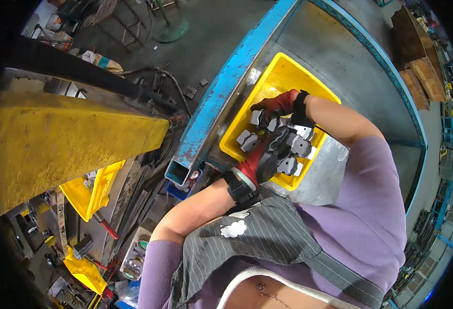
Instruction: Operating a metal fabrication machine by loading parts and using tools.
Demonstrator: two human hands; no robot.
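Both my hands, in red and black work gloves, reach into a yellow plastic bin (316, 86) holding several small grey metal parts with notched edges and holes. My right hand (279, 104) is bent over the far side of the pile, with its fingers closed around a grey metal part (273, 124). My left hand (262, 158) comes in from the near left, its closed fingers among the parts; what they grip is hidden. Beside the left hand lie more metal parts (300, 146), another notched part (287, 166) near the bin's front, and one more (247, 140) by its left wall.
The bin stands on a grey metal table with a raised blue frame (221, 77). To the left, a thick yellow machine beam (77, 149) juts toward the table. Beyond it are yellow trays (95, 190) and a red-handled tool (106, 225). Wooden boxes (424, 77) stand far right.
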